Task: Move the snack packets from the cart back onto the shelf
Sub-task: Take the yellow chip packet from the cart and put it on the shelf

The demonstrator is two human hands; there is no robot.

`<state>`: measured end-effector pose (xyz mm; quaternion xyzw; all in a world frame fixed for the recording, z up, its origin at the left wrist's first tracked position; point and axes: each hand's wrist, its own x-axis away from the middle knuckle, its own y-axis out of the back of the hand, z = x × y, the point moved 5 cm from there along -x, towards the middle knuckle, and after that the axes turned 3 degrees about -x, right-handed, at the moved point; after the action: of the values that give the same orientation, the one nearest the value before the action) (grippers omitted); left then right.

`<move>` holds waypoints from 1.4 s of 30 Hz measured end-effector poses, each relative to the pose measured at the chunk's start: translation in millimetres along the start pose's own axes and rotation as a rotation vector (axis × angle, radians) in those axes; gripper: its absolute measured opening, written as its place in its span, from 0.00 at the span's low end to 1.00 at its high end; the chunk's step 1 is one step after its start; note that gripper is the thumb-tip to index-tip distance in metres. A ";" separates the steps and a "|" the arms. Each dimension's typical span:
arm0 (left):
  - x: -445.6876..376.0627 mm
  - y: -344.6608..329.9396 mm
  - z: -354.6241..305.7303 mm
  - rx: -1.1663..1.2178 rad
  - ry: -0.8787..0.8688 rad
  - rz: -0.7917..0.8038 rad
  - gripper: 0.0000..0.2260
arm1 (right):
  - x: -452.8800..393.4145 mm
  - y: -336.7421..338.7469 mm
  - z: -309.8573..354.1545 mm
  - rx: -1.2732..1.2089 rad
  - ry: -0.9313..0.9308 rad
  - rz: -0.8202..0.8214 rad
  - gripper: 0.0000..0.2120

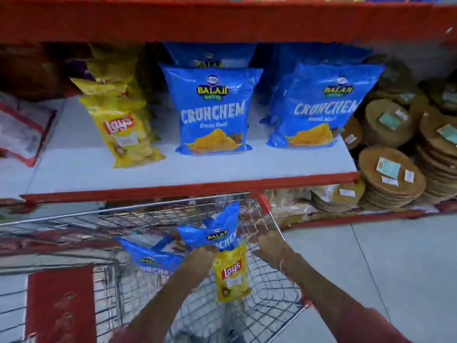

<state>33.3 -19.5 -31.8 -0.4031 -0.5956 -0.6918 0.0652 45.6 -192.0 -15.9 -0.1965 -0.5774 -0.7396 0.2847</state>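
Reaching into the wire metal shopping cart [272, 288], we are closing our left hand [201, 256] on the top edges of a blue Balaji Crunchem packet [217, 233] and a yellow Lay's packet [231, 273] hanging below the fingers. Our right hand [268, 246] is spreading open, empty, beside them, under the white red-edged shelf [173, 169].

- Left hand [201, 256]: bare, no ring or watch visible; forearm bare up to the lower frame edge
- Right hand [268, 246]: bare; thin red thread band [284, 262] around the wrist
- Right forearm: bare below the thread
- Sleeve [371, 325]: dull red fabric, plain, covering the right upper arm at the lower right corner; image blurred, weave and seams not discernible
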 end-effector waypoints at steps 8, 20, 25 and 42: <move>-49.2 -38.8 -0.6 -0.056 0.055 0.033 0.20 | -58.6 -38.5 -19.3 -0.129 -0.010 0.121 0.20; -33.2 -52.5 2.4 -0.021 0.174 0.031 0.14 | -55.2 -63.4 3.0 -0.358 0.069 0.078 0.30; -7.1 -37.7 5.1 0.051 0.159 -0.061 0.17 | -36.4 -48.6 6.9 -0.374 0.053 0.038 0.15; 171.0 138.9 124.8 0.987 0.147 -1.003 0.05 | 74.8 159.5 129.4 -0.841 0.337 -0.584 0.07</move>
<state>58.5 117.4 179.7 0.0442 -0.9476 -0.3131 -0.0460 87.1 -108.8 181.9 -0.0036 -0.2085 -0.9766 0.0526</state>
